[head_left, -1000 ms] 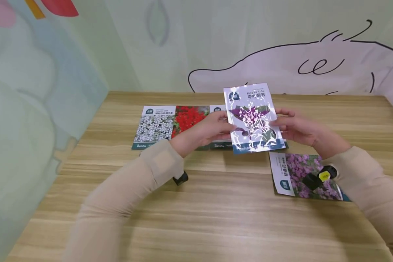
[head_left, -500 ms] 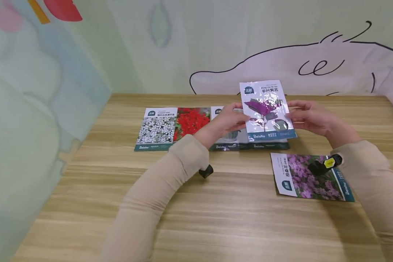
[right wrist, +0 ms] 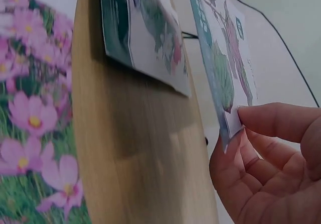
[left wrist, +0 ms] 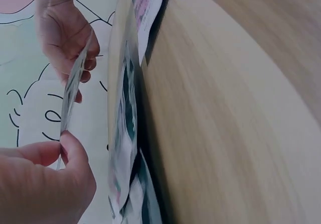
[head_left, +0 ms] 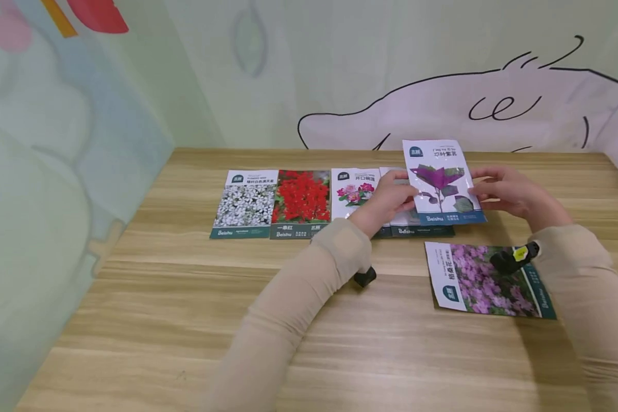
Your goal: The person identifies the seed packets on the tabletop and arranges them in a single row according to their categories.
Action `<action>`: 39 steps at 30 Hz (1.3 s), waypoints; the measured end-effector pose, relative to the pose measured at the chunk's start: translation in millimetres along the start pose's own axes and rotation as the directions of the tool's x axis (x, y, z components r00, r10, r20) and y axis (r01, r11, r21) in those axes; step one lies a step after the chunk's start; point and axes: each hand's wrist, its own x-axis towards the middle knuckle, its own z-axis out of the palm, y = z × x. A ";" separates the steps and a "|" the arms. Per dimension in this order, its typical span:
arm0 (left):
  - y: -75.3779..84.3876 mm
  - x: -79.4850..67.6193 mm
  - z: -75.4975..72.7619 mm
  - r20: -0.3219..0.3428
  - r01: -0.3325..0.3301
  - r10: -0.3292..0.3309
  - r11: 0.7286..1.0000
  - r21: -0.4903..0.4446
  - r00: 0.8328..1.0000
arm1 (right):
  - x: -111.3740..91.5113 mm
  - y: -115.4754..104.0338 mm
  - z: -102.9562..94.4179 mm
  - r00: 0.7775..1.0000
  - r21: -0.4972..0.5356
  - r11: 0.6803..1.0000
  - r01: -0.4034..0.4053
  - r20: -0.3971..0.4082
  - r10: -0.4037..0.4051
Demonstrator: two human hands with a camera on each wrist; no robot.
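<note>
Both hands hold up one seed packet (head_left: pixel 440 183) with a purple-leaved plant on its white front. My left hand (head_left: pixel 388 197) pinches its left edge and my right hand (head_left: pixel 510 191) pinches the right edge. The left wrist view shows the same packet (left wrist: pixel 75 88) edge-on, gripped between thumb and fingers at both ends. In the right wrist view my right hand (right wrist: pixel 271 158) has its thumb on the packet's front. Behind and below it, a row of packets lies on the table; the rightmost one (head_left: pixel 409 230) is mostly covered by the held packet and left hand.
In the row lie a white-flower packet (head_left: pixel 247 203), a red-flower packet (head_left: pixel 302 197) and a pink-flower packet (head_left: pixel 352 191). A purple-pink flower packet (head_left: pixel 486 280) lies sideways nearer the front, partly under the right wrist camera. The wooden table (head_left: pixel 185 320) meets a painted wall behind.
The held packet and both hands have moved right, uncovering more of the row, including the pink-flower packet. Glare on the held packet has faded. The packets on the table have stayed put.
</note>
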 end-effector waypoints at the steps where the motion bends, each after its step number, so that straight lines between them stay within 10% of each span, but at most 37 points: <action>1: -1.9 1.7 3.4 -0.008 -0.008 0.008 1.000 -0.015 1.000 | 0.4 2.8 -2.5 1.000 0.008 1.000 -0.002 -0.001 0.002; 11: -13.9 8.8 31.6 -0.071 -0.040 0.036 0.998 -0.051 0.997 | -0.3 24.0 -24.2 0.998 0.038 0.998 -0.055 0.014 0.054; 19: -20.4 2.5 51.0 -0.190 -0.121 0.131 0.991 0.065 0.973 | 0.0 31.7 -36.3 0.997 -0.030 0.997 -0.070 0.015 0.070; 30: -30.0 0.3 64.6 -0.195 -0.193 0.258 0.935 0.298 0.946 | -4.7 45.0 -51.6 0.998 -0.047 0.997 -0.058 0.035 0.060; 39: -32.2 0.7 66.4 -0.138 -0.089 0.083 0.995 -0.037 0.987 | -2.6 49.3 -54.8 0.996 -0.078 0.994 -0.073 0.038 0.076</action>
